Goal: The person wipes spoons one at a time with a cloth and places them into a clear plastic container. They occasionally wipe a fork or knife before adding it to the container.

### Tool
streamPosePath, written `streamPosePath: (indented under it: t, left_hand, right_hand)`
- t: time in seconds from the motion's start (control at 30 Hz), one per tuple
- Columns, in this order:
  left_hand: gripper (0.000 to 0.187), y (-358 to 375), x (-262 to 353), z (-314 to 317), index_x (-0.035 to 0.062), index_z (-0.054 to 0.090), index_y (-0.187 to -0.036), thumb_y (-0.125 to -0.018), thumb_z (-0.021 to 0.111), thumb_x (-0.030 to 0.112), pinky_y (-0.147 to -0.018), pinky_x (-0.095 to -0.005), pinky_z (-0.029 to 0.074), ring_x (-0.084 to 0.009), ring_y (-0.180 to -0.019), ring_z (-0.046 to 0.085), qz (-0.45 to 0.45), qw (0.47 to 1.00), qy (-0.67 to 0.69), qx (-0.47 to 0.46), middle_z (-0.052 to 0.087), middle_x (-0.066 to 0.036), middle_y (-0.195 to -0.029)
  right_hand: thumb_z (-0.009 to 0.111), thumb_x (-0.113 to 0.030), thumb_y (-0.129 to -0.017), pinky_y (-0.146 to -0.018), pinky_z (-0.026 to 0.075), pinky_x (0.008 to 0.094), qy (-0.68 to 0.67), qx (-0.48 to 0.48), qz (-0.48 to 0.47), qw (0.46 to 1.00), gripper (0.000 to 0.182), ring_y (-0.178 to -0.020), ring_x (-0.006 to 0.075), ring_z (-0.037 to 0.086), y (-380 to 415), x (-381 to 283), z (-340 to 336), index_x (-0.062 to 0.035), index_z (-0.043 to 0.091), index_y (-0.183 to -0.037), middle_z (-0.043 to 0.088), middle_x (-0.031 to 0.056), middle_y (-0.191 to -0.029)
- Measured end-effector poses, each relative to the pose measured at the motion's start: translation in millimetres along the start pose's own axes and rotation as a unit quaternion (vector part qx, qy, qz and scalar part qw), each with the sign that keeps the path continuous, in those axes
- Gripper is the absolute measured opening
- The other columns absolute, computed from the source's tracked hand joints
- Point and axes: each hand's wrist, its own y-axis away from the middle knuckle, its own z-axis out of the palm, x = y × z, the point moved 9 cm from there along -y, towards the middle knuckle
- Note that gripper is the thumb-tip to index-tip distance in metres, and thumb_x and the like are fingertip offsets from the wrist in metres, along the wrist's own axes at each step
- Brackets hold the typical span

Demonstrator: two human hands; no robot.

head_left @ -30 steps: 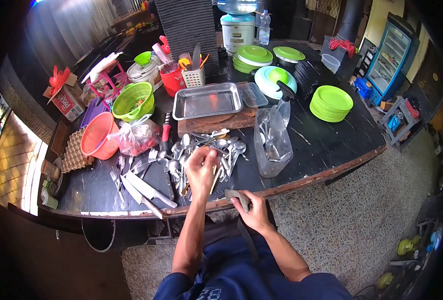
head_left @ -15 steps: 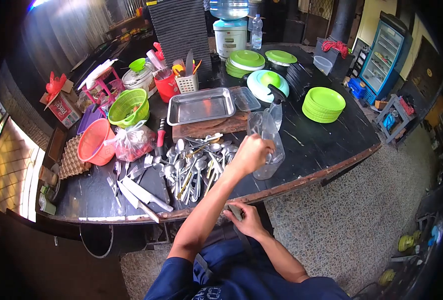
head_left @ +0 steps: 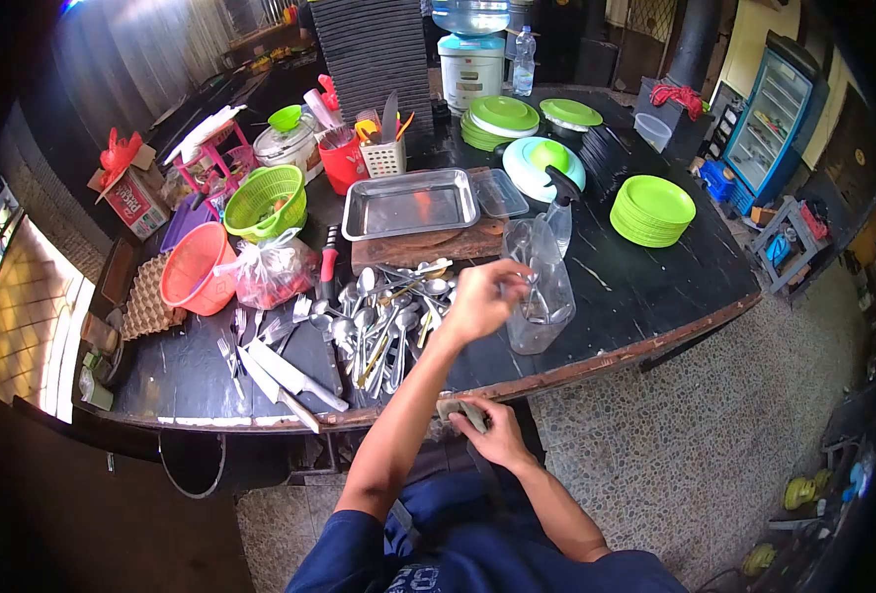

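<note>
spoons sorted at a crowded counter

my left hand (head_left: 477, 301) reaches across the black counter (head_left: 655, 287), fingers curled loosely by the mouth of the clear plastic container (head_left: 540, 287); whether anything is pinched in them i cannot tell. the container stands upright just right of the cutlery pile (head_left: 388, 316), close enough to load without leaning, and a few spoons show through its wall. my right hand (head_left: 487, 430) is down at the counter's near edge, closed around a small grey cloth (head_left: 460, 408), kept low and clear of the reach.

the pile of spoons and forks lies loose in front of a wooden board (head_left: 428, 242) that carries an empty steel tray (head_left: 410, 201). to the left, knives (head_left: 290, 376) lie flat near the edge, blades away from my arm. an orange basket (head_left: 193, 269) and a green basket (head_left: 265, 198) hold produce, a tied plastic bag (head_left: 270, 269) sits between them, and green plates (head_left: 653, 206) are stacked well to the right.
</note>
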Motion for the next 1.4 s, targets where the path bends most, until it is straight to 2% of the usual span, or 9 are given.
streamPosePath:
  t: [0.23,0.27,0.4,0.63,0.9,1.1,1.17,1.33,1.4]
  left_hand:
    - [0.038,93,-121,-99,0.0030,0.070,-0.113,-0.077,0.078,0.011,-0.086,-0.0508,0.055,-0.0413,-0.099,0.069,-0.185,0.883,-0.411,0.130,0.073,-0.019,-0.104]
    - [0.028,107,-126,-104,0.0037,0.071,-0.102,-0.076,0.078,0.010,-0.089,-0.0506,0.054,-0.0421,-0.102,0.067,-0.183,0.856,-0.455,0.161,0.069,-0.022,-0.107]
    - [0.030,127,-124,-113,0.0013,0.071,-0.102,-0.079,0.082,0.018,-0.090,-0.0516,0.053,-0.0427,-0.104,0.065,-0.167,0.864,-0.441,0.175,0.066,-0.024,-0.109]
    - [0.012,128,-128,-126,-0.0030,0.069,-0.093,-0.089,0.063,0.007,-0.073,-0.0534,0.055,-0.0444,-0.084,0.069,-0.138,0.856,-0.463,0.183,0.068,-0.025,-0.088]
    - [0.017,130,-131,-162,-0.0004,0.056,-0.096,-0.085,0.069,0.003,-0.067,-0.0522,0.053,-0.0427,-0.075,0.070,-0.107,0.893,-0.309,0.308,0.069,-0.023,-0.079]
    - [0.011,138,-135,-177,0.0024,0.052,-0.104,-0.101,0.061,0.009,-0.063,-0.0436,0.053,-0.0348,-0.067,0.072,-0.184,0.891,-0.183,0.374,0.073,-0.018,-0.076]
    - [0.012,144,-129,-163,0.0036,0.049,-0.104,-0.108,0.054,0.015,-0.052,-0.0335,0.047,-0.0168,-0.059,0.065,-0.246,0.902,-0.086,0.345,0.072,-0.013,-0.073]
    - [0.046,164,-119,-82,-0.0073,0.047,-0.144,-0.098,0.049,0.001,-0.048,-0.0251,0.040,-0.0081,-0.056,0.050,-0.303,0.900,0.214,0.227,0.069,-0.007,-0.091]
    - [0.035,164,-93,-52,-0.0040,0.055,-0.135,-0.101,0.052,0.004,-0.050,-0.0237,0.039,-0.0066,-0.058,0.050,-0.311,0.900,0.255,0.171,0.068,-0.006,-0.088]
  right_hand:
    - [0.079,-0.025,-0.091,-0.083,0.058,0.0367,0.004,-0.004,0.014,1.000,0.034,-0.095,0.0283,0.077,-3,-8,-4,0.0011,0.073,-0.112,0.077,0.0193,-0.100]
    - [0.079,-0.026,-0.091,-0.083,0.058,0.0370,0.008,0.002,0.007,1.000,0.035,-0.094,0.0284,0.077,-3,-5,-3,0.0009,0.073,-0.113,0.077,0.0195,-0.101]
    - [0.079,-0.026,-0.091,-0.084,0.058,0.0370,0.025,0.000,-0.001,1.000,0.035,-0.095,0.0288,0.077,-3,-7,3,0.0009,0.073,-0.113,0.077,0.0195,-0.102]
    - [0.079,-0.026,-0.091,-0.083,0.058,0.0372,0.029,0.005,-0.013,0.999,0.036,-0.095,0.0297,0.077,-1,-6,3,0.0008,0.073,-0.114,0.077,0.0196,-0.102]
    - [0.079,-0.027,-0.090,-0.083,0.058,0.0369,0.036,-0.003,-0.001,0.999,0.037,-0.096,0.0293,0.077,-3,-4,6,0.0009,0.073,-0.114,0.077,0.0196,-0.103]
    - [0.078,-0.026,-0.091,-0.083,0.057,0.0369,0.028,-0.006,-0.003,1.000,0.036,-0.096,0.0287,0.076,-4,-3,8,-0.0004,0.073,-0.115,0.077,0.0193,-0.105]
    - [0.077,-0.025,-0.092,-0.083,0.057,0.0363,0.026,0.002,0.012,1.000,0.034,-0.095,0.0272,0.076,-8,0,5,-0.0012,0.073,-0.116,0.077,0.0187,-0.104]
    - [0.072,-0.009,-0.094,-0.084,0.055,0.0353,0.015,0.089,-0.076,0.993,0.026,-0.099,0.0247,0.073,-41,-31,-22,-0.0026,0.073,-0.120,0.075,0.0165,-0.110]
    - [0.072,-0.003,-0.089,-0.088,0.053,0.0349,0.047,0.140,-0.133,0.980,0.032,-0.100,0.0262,0.071,-55,-52,-37,-0.0028,0.073,-0.122,0.073,0.0150,-0.116]
